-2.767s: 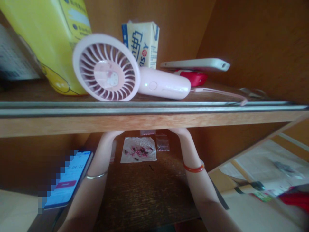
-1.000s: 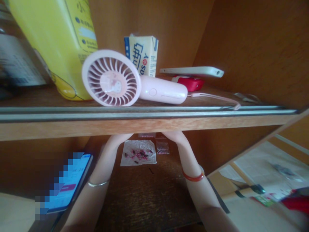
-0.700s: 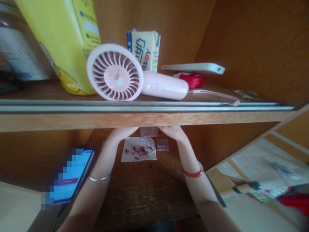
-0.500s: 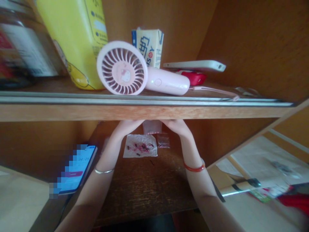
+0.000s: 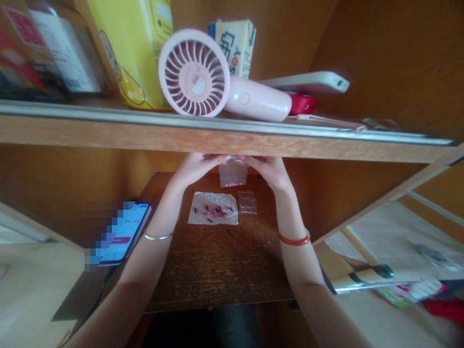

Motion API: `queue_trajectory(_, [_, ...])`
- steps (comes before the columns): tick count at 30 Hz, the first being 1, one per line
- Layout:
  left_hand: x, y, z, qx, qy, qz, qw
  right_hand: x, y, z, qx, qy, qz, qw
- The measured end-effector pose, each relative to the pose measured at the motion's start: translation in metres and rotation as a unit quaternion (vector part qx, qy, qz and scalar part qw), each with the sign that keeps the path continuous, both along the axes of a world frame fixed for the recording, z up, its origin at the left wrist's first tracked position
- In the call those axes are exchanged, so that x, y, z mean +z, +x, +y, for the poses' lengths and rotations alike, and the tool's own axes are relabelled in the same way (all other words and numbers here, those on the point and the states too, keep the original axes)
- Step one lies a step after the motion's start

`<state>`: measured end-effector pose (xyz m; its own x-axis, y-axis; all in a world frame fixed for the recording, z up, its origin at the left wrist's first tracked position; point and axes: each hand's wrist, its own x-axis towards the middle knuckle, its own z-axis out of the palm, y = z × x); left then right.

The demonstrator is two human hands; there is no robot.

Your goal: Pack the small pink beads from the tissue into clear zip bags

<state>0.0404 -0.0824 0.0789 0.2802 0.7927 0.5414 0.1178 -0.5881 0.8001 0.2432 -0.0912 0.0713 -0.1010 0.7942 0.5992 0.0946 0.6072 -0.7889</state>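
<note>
Left hand (image 5: 197,169) and right hand (image 5: 270,170) raised side by side beneath wooden shelf (image 5: 217,137), both closed, fingertips (image 5: 226,157) pinching top edge of small clear plastic bag (image 5: 233,174) from either side. Bag hanging between hands, just below shelf edge; pink beads (image 5: 232,182) gathered at bottom of bag. Contact between bag and table: cannot tell.

On dark wooden table (image 5: 217,275), just in front of bag: sheet of white paper (image 5: 212,208) bearing scattered pink and dark beads. Immediately right of paper, second small plastic bag (image 5: 247,203) with pink contents. Farther left, just beside left forearm, smartphone (image 5: 125,232) lying with lit screen, display pixelated. Silver bangle (image 5: 157,237) on left wrist; red bangle (image 5: 293,239) on right wrist.

On shelf above hands: pink handheld fan (image 5: 194,72) lying with head tilted up, touching yellow container (image 5: 130,48) on its left. Printed carton (image 5: 234,46) directly behind fan. White phone (image 5: 308,82) propped on red object (image 5: 302,104), right of fan handle.
</note>
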Motion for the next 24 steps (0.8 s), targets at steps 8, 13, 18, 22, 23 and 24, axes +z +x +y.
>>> queue_trajectory(8, [-0.003,0.004,0.001,0.022,0.009,0.006,1.000,0.005,0.002,-0.003,-0.009,-0.024,0.011,1.000])
queue_trajectory(13, [-0.005,0.009,0.000,-0.028,0.003,0.007,1.000,0.003,0.004,-0.003,-0.002,-0.018,0.000,1.000])
queue_trajectory(18, [-0.003,0.017,-0.004,-0.052,0.001,0.048,0.998,0.003,0.004,-0.005,0.108,-0.049,-0.043,0.992])
queue_trajectory(22, [-0.001,0.017,-0.008,-0.054,0.011,0.080,0.995,0.006,0.005,-0.011,0.120,-0.059,-0.078,0.988])
queue_trajectory(23, [0.000,0.016,-0.009,-0.056,0.013,0.089,0.994,0.008,0.005,-0.013,0.117,-0.061,-0.087,0.988])
queue_trajectory(24, [0.001,0.015,-0.010,-0.057,0.015,0.097,0.993,0.009,0.006,-0.014,0.113,-0.064,-0.094,0.987])
